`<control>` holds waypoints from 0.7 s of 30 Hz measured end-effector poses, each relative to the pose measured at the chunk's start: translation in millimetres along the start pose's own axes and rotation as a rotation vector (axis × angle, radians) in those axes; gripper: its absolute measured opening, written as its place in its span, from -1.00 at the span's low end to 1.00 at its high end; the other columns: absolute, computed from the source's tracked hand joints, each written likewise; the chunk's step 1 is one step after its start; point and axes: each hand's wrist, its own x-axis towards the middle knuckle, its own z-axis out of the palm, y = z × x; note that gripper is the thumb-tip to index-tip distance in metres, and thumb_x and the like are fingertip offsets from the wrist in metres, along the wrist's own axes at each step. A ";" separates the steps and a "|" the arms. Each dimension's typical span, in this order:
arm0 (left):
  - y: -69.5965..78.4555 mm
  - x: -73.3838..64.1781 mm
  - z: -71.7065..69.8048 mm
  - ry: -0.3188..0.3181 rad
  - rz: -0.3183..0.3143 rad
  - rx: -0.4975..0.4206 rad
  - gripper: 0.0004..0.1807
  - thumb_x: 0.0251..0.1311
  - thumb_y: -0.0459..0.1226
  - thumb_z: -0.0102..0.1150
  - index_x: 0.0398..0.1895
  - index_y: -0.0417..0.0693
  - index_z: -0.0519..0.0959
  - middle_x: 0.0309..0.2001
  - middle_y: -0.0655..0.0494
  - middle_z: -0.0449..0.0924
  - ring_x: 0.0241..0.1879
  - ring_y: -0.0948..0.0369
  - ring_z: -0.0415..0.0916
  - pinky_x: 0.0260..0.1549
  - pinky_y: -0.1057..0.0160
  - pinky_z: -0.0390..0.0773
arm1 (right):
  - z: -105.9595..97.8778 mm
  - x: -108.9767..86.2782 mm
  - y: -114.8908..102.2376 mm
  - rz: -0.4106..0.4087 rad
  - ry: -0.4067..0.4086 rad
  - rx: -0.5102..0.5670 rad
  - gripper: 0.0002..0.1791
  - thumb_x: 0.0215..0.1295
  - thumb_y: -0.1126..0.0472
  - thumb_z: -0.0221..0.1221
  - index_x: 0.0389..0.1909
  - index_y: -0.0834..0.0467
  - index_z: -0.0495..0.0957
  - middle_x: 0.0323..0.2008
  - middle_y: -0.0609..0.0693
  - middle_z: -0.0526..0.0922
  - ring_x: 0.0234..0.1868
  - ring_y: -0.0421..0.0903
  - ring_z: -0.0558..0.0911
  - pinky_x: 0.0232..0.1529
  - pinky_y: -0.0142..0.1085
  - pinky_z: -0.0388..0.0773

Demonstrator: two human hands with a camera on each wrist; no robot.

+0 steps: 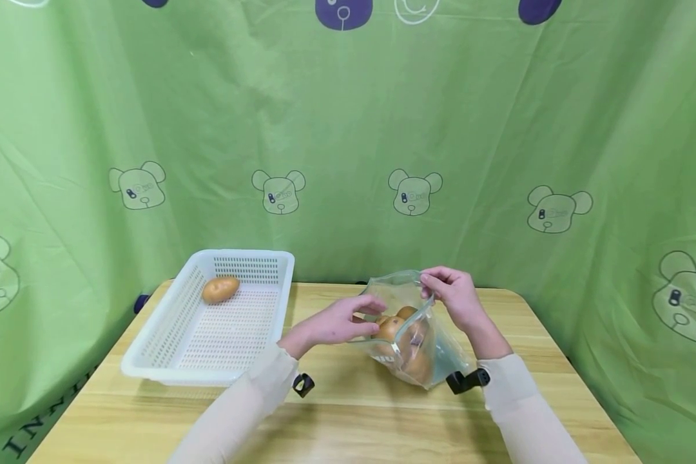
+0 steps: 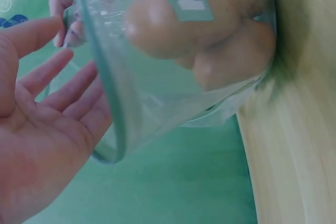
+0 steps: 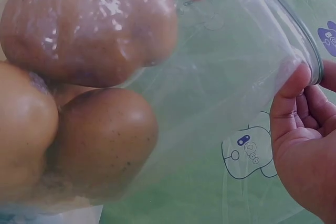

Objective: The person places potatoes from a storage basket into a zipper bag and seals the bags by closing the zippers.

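Observation:
A clear zip bag (image 1: 416, 320) with a pale green rim stands tilted on the table, its mouth toward the left hand. Several brown potatoes (image 1: 391, 327) fill its lower part and show through the plastic in the right wrist view, one potato (image 3: 107, 135) low in the bag. My right hand (image 1: 455, 293) pinches the bag's upper rim between thumb and fingers. At the mouth, my left hand (image 1: 345, 320) has its fingers spread; in the left wrist view the fingers of this left hand (image 2: 47, 124) reach inside the rim and hold no potato.
To the left stands a white perforated plastic basket (image 1: 287, 283) with one potato (image 1: 220, 290) near its back left corner. The wooden table (image 1: 336, 425) ends at a green curtain (image 1: 348, 116) behind. Black wrist cameras sit on both sleeves.

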 end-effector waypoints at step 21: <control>-32.1 -53.8 -87.0 0.139 -0.077 0.030 -0.68 0.24 -0.33 0.14 0.06 -0.17 0.48 -0.03 0.00 0.55 -0.02 0.08 0.50 -0.04 0.19 0.53 | 3.8 1.1 4.3 -0.007 0.001 0.007 -0.88 0.29 0.37 0.14 -0.36 0.19 0.65 -0.58 -0.08 0.59 -0.56 -0.23 0.57 -0.52 -0.46 0.50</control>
